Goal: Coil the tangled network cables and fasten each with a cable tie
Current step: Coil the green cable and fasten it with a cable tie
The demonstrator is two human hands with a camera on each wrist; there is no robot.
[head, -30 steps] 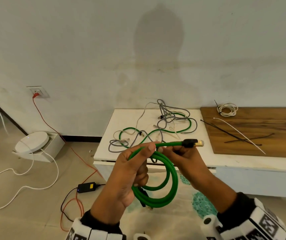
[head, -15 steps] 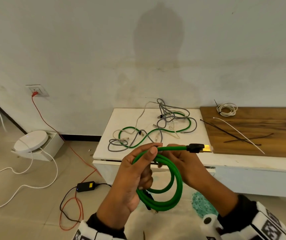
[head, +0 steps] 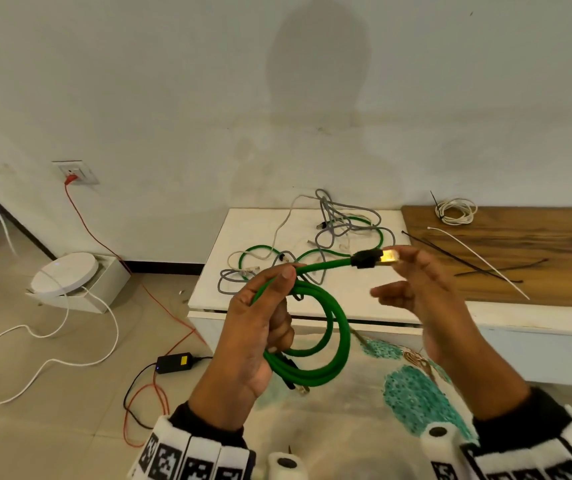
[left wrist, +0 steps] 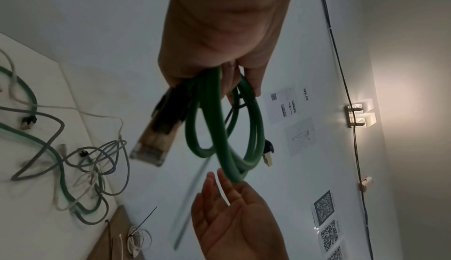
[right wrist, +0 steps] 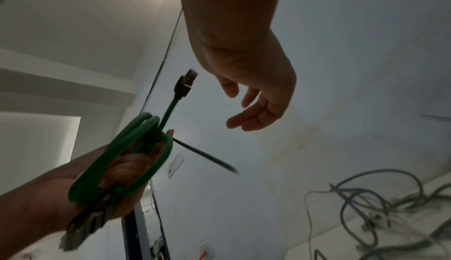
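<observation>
The left hand (head: 256, 327) is clamped round the coiled green cable (head: 326, 344), held up in front of the bench's (head: 357, 299) near edge. The right hand (head: 426, 289) hangs slack-fingered, holding nothing, beside the connector (head: 378, 257). Coiling looks done; next, fetch a cable tie (head: 478, 261) from the bench's right side.

Green cable (head: 326, 327) coiled in loops, black-and-gold plug (head: 376, 258) sticking out, untied

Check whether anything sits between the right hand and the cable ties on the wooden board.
Nothing visible does. The right hand hangs open in the air beside the green cable's plug, and the cable ties lie bare on the wooden board further right. The left hand grips the green cable.
</observation>
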